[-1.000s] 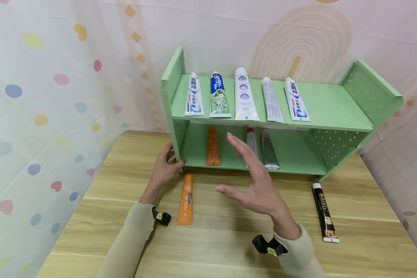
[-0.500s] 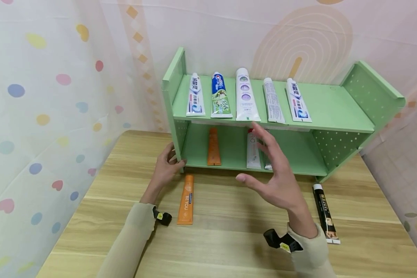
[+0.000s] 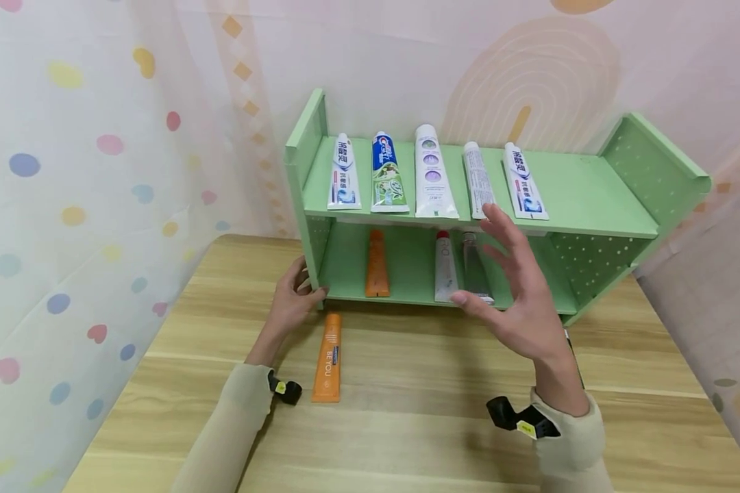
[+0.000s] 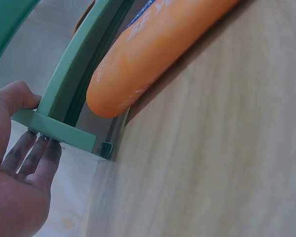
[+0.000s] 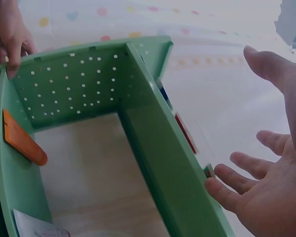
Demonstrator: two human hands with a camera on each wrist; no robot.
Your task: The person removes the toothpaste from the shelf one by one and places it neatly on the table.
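A green two-level shelf [image 3: 598, 195] stands on the table. My left hand [image 3: 292, 301] grips the lower front corner of its left side panel, thumb on one side and fingers on the other in the left wrist view. My right hand [image 3: 527, 311] hovers in front of the shelf with fingers spread, holding nothing. Behind it, the lower level bears an orange tube [image 3: 377, 267], a red-capped toothpaste tube [image 3: 445, 270] and a grey tube [image 3: 473, 267]. On the upper level several toothpaste tubes lie in a row, among them a blue-green one [image 3: 387, 174].
An orange BE YOU tube [image 3: 327, 363] lies on the wooden table [image 3: 376, 438], close to my left wrist. Most of a black tube [image 3: 569, 335] is hidden behind my right wrist. A patterned curtain [image 3: 160, 137] hangs behind the shelf.
My right hand has moved to the right along the shelf front, fingers still spread. It now covers most of the black tube. My left hand stays at the shelf corner.
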